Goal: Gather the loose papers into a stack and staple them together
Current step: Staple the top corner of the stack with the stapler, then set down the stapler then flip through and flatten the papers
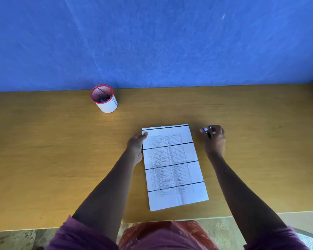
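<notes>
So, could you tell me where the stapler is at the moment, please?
In the head view, the stapler is gripped in the right hand, just right of the paper stack's far corner, low over the wooden table.

Desk (pixel 61 150): matt yellow-brown wood grain. Papers (pixel 173 166): white printed sheets, matt. Pen cup (pixel 105 99): red wire mesh, paper-wrapped.

— What am I looking at on the desk (pixel 52 150)?

— I'm seeing a yellow-brown wooden top running against a blue wall. A stack of printed papers (pixel 173 166) is lying flat near its front edge, and a red-rimmed mesh cup (pixel 104 98) wrapped in white paper is standing well apart, toward the back left.

— Anything lying beside the papers?

— A small dark stapler (pixel 208 131) is sitting just right of the top corner.
</notes>
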A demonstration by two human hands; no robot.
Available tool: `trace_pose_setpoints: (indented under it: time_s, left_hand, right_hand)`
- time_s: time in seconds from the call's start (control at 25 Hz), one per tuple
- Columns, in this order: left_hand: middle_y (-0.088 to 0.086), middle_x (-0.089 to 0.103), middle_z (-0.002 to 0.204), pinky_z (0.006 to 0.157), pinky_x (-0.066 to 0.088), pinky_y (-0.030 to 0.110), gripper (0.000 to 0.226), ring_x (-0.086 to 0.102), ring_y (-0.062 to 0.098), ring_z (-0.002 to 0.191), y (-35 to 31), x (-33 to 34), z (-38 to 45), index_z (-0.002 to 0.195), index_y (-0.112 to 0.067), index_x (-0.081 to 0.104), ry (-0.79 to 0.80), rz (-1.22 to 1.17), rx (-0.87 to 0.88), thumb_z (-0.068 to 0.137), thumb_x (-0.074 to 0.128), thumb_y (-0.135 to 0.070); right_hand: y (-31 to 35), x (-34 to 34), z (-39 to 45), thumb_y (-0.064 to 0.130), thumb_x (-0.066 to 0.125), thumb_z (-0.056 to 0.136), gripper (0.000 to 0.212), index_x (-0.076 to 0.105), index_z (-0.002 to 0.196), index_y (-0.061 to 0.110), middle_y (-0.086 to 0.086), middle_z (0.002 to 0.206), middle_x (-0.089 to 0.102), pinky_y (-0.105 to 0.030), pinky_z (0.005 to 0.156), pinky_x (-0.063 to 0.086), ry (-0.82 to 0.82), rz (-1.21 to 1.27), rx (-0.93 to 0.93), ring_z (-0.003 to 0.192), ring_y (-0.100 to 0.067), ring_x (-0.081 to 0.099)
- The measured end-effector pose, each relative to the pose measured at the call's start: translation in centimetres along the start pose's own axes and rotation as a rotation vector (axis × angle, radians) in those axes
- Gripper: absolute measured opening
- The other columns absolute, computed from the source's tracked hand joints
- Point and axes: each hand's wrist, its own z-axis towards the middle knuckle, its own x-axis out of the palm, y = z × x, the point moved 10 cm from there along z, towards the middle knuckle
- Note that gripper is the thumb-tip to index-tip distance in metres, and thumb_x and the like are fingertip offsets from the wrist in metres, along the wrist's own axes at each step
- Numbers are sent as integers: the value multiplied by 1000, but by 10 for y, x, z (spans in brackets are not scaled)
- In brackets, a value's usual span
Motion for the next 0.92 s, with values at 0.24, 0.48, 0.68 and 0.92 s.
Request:
trace_pose_setpoints:
  time_s: [0.24, 0.48, 0.68, 0.92]
  left_hand:
    - [0, 63, 109, 85, 39, 26, 13, 57, 15, 104, 1, 4, -5, 105, -12, 63, -18, -25, -13, 95, 66, -18]
    - [5, 63, 135, 112, 39, 38, 45, 53, 24, 132, 1, -1, 5, 129, -11, 61, -15, 7, 9, 88, 74, -25]
    - [0, 65, 119, 97, 36, 29, 24, 51, 18, 124, 3, -1, 0, 110, -11, 64, -33, 0, -28, 91, 71, -23]
    - [7, 58, 141, 104, 37, 31, 50, 51, 22, 131, -1, 0, -6, 137, -7, 56, -65, -17, 9, 91, 71, -19]
  right_hand:
    - [-55, -47, 15, 38, 69, 90, 46, 52, 122, 10, -14, 126, 53, -49, 75, 51, -136, -115, 194, 106, -40, 59]
    - [-74, -60, 24, 38, 70, 90, 46, 51, 120, 9, -15, 125, 53, -50, 84, 50, -136, -180, 273, 110, -40, 58]
    - [-72, -57, 23, 36, 70, 90, 46, 52, 122, 8, -15, 128, 53, -49, 91, 48, -114, -228, 265, 119, -36, 50]
    - [-74, -57, 21, 42, 73, 85, 64, 46, 131, 7, -18, 133, 50, -50, 99, 43, -98, -257, 279, 125, -38, 46]
